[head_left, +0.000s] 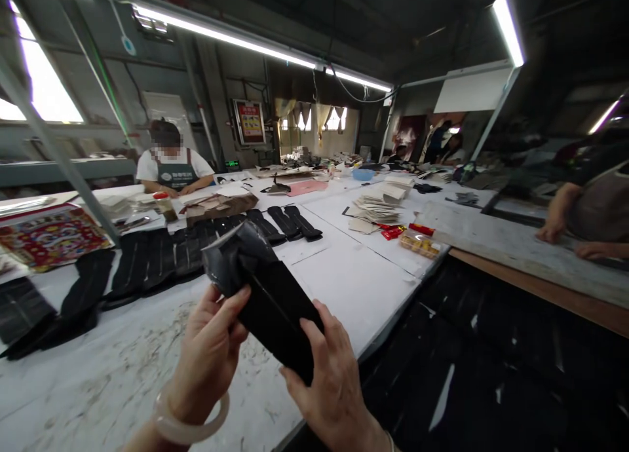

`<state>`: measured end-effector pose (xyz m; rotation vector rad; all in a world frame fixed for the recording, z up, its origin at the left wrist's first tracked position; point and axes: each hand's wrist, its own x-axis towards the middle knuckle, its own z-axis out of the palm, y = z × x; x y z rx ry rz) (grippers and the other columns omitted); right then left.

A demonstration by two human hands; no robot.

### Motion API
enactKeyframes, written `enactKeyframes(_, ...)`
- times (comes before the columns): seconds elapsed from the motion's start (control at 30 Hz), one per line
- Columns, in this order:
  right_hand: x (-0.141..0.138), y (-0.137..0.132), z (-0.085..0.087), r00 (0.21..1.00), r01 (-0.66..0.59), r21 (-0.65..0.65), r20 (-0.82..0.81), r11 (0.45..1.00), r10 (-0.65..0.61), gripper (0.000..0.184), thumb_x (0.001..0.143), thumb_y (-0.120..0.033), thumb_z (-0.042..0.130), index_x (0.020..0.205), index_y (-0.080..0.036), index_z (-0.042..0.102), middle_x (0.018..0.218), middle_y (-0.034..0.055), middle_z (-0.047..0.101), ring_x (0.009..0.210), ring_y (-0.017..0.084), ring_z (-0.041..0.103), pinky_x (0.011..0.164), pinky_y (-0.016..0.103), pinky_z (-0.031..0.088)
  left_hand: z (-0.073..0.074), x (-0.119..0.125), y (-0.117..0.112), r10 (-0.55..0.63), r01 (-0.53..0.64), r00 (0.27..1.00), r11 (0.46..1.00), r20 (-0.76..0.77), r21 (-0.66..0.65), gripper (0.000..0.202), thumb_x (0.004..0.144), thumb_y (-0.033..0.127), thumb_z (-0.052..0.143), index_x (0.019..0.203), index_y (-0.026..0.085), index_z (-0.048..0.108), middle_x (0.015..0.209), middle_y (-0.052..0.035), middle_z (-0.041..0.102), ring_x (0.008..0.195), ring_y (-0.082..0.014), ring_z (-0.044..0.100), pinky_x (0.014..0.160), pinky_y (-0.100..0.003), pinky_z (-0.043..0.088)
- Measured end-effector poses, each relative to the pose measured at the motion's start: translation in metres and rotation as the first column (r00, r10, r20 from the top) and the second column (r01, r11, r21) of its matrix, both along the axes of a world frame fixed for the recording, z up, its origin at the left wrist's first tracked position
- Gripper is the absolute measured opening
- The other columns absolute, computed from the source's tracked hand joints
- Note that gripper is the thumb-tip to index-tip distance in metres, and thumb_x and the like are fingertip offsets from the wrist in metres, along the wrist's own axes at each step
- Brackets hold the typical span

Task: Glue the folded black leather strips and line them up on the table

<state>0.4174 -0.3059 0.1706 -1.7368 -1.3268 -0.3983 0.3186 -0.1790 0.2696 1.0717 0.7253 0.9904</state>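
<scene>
A black, flat, elongated piece (275, 311), perhaps leather or fabric, is held up over the white table between both hands. Its far end is folded over and shows a shiny grey-black side. My left hand (211, 344), with a pale bangle on the wrist, pinches that folded end. Around the near end of the piece, my right hand (329, 367) grips with the thumb below and the fingers on top. Similar black pieces (157, 259) lie side by side in a row on the table, beyond and to the left of my hands.
The white table (339, 282) bears a stack of pale sheets (376, 209), red packets (392, 232) and a clear box of yellow items (419, 244). Dark material (481, 360) lies low at right. A person (174, 167) sits across the table; another person's hands (555, 226) are at right.
</scene>
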Motion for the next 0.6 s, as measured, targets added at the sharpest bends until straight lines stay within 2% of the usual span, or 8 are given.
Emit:
enactKeyframes(0.07, 0.014, -0.008, -0.010, 1.000, 0.018, -0.028, -0.022, 0.999, -0.019, 0.074, 0.069, -0.021, 0.075, 0.135, -0.025, 0.043, 0.145, 0.0167, 0.042, 0.130, 0.038, 0.044, 0.099, 0.059, 0.044, -0.008, 0.012, 0.000, -0.026, 0.028, 0.999, 0.998, 0.035, -0.051, 0.043, 0.058, 0.036, 0.080, 0.090, 0.024, 0.055, 0.056, 0.0119, 0.038, 0.038, 0.0001, 0.018, 0.032, -0.015, 0.016)
enactKeyframes(0.17, 0.032, -0.012, -0.027, 0.995, 0.039, -0.020, -0.091, 0.999, -0.041, 0.091, 0.057, -0.033, 0.087, 0.136, -0.026, 0.044, 0.144, 0.0169, 0.044, 0.127, 0.042, 0.046, 0.099, 0.062, 0.043, -0.019, 0.032, -0.001, -0.057, 0.066, 0.995, 0.991, 0.080, -0.114, 0.042, 0.058, 0.038, 0.080, 0.084, 0.023, 0.051, 0.054, 0.0126, 0.030, 0.038, -0.0002, 0.017, 0.034, -0.015, 0.017)
enactKeyframes(0.23, 0.041, -0.011, -0.037, 0.990, 0.065, -0.001, -0.129, 0.998, -0.065, 0.093, 0.053, -0.033, 0.089, 0.135, -0.025, 0.045, 0.141, 0.0170, 0.047, 0.124, 0.042, 0.049, 0.099, 0.062, 0.043, -0.024, 0.045, -0.003, -0.082, 0.096, 0.992, 0.985, 0.100, -0.141, 0.042, 0.059, 0.040, 0.079, 0.083, 0.023, 0.048, 0.054, 0.0126, 0.027, 0.039, -0.0007, 0.016, 0.035, -0.015, 0.016)
enactKeyframes(0.33, 0.057, -0.010, -0.041, 0.981, 0.071, 0.011, -0.180, 0.997, -0.068, 0.076, 0.061, -0.025, 0.081, 0.130, -0.024, 0.050, 0.135, 0.0147, 0.051, 0.120, 0.038, 0.053, 0.097, 0.056, 0.047, -0.026, 0.062, -0.002, -0.167, 0.182, 0.979, 0.974, 0.117, -0.135, 0.044, 0.061, 0.041, 0.079, 0.086, 0.023, 0.047, 0.057, 0.0123, 0.030, 0.040, -0.0003, 0.019, 0.037, -0.016, 0.019)
enactKeyframes(0.43, 0.087, -0.010, -0.033, 0.975, 0.067, 0.023, -0.214, 0.997, -0.061, 0.064, 0.064, -0.028, 0.078, 0.123, -0.023, 0.053, 0.129, 0.0120, 0.053, 0.117, 0.033, 0.055, 0.096, 0.050, 0.049, -0.023, 0.075, 0.009, -0.330, 0.332, 0.942, 0.943, 0.066, -0.023, 0.044, 0.066, 0.044, 0.076, 0.094, 0.023, 0.049, 0.069, 0.0088, 0.045, 0.042, -0.0003, 0.029, 0.040, -0.018, 0.022)
enactKeyframes(0.53, 0.137, -0.001, -0.021, 0.976, 0.140, 0.028, -0.175, 0.990, -0.133, 0.046, 0.072, -0.033, 0.072, 0.113, -0.021, 0.055, 0.116, 0.0109, 0.056, 0.111, 0.030, 0.056, 0.095, 0.047, 0.048, -0.030, 0.081, 0.031, -0.421, 0.430, 0.902, 0.895, -0.097, 0.116, 0.043, 0.073, 0.048, 0.069, 0.101, 0.021, 0.051, 0.101, -0.0024, 0.059, 0.049, -0.0026, 0.042, 0.044, -0.021, 0.031)
enactKeyframes(0.6, 0.180, 0.014, -0.018, 0.973, 0.192, 0.006, -0.134, 0.981, -0.190, 0.036, 0.074, -0.033, 0.068, 0.106, -0.020, 0.056, 0.105, 0.0093, 0.057, 0.104, 0.028, 0.057, 0.093, 0.045, 0.049, -0.048, 0.078, 0.049, -0.377, 0.431, 0.888, 0.881, -0.263, 0.194, 0.044, 0.076, 0.051, 0.065, 0.105, 0.020, 0.054, 0.118, -0.0087, 0.058, 0.057, -0.0067, 0.050, 0.050, -0.023, 0.039)
